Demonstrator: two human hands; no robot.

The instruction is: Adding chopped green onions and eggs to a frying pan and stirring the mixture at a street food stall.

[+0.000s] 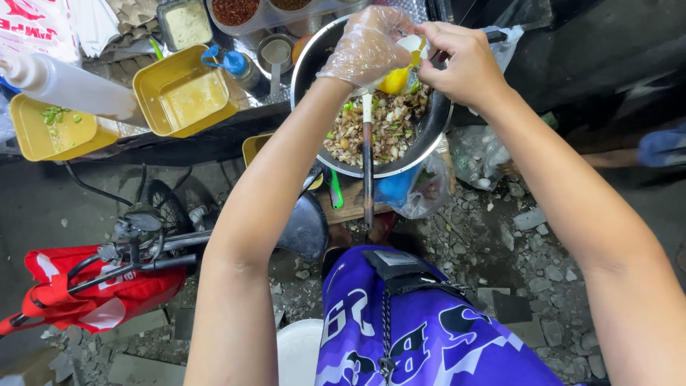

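Street stall worktop above rubble ground: egg cracked over a pan.
Gloved left hand (368,46) and bare right hand (457,61) both grasp the eggshell (413,46); yolk (394,80) hangs over the chopped food in the pan (429,132), far centre.

Yellow trays (184,96), red bag (93,293), purple-and-white patterned shorts (421,336).

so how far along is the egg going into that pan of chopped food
Done: the pan already holds a chopped mix, with a utensil resting in it. In hand: the gloved left hand and bare right hand part a cracked egg, its yolk hanging over the food. Left: the yolk hasn't landed or been mixed in.
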